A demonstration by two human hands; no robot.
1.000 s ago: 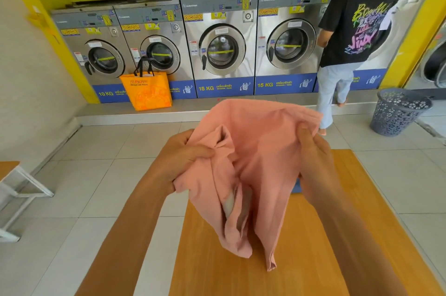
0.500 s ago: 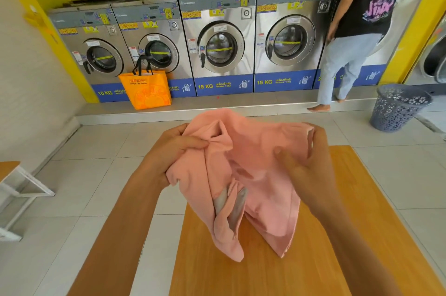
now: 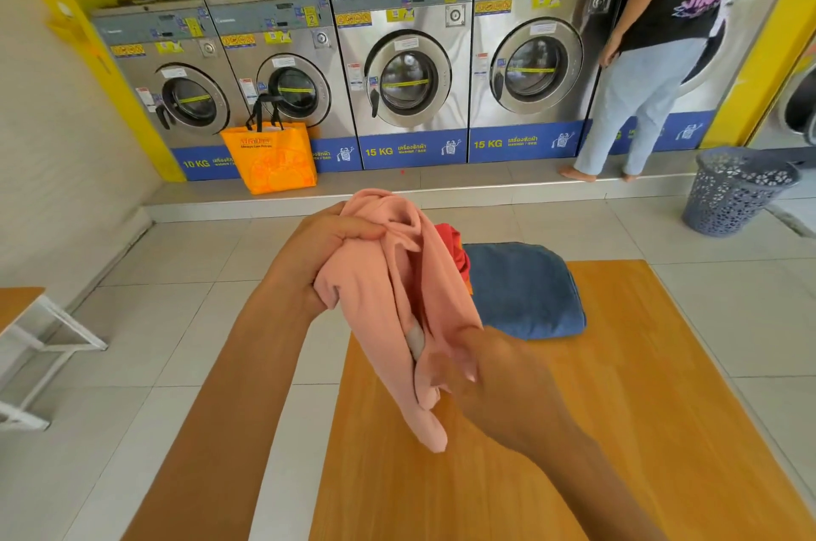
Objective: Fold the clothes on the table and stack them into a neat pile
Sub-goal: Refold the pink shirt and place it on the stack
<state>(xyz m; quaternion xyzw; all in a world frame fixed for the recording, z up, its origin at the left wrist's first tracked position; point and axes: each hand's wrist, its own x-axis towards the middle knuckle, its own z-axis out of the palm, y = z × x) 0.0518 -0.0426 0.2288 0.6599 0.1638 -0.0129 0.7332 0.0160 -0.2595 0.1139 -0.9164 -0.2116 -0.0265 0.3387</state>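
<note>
Pink garment held up in the air over the table's far-left corner, hanging bunched and twisted; its shape and type can't be made out. A pale inner patch shows in one fold.

Left hand grips the top of it, fingers closed over a wad of cloth. Right hand lower down, blurred, fingers curled in and pinching the lower part of the garment.

Behind the garment at the table's far edge: one folded blue item lying flat; one red item beside it, mostly hidden by the pink cloth. A sliver of orange below the red, unclear what.

Table cut off by the bottom edge of view.

Beyond: four washers fully seen, a fifth partly blocked by a person cut off at the top. One orange bag, one grey basket.
</note>
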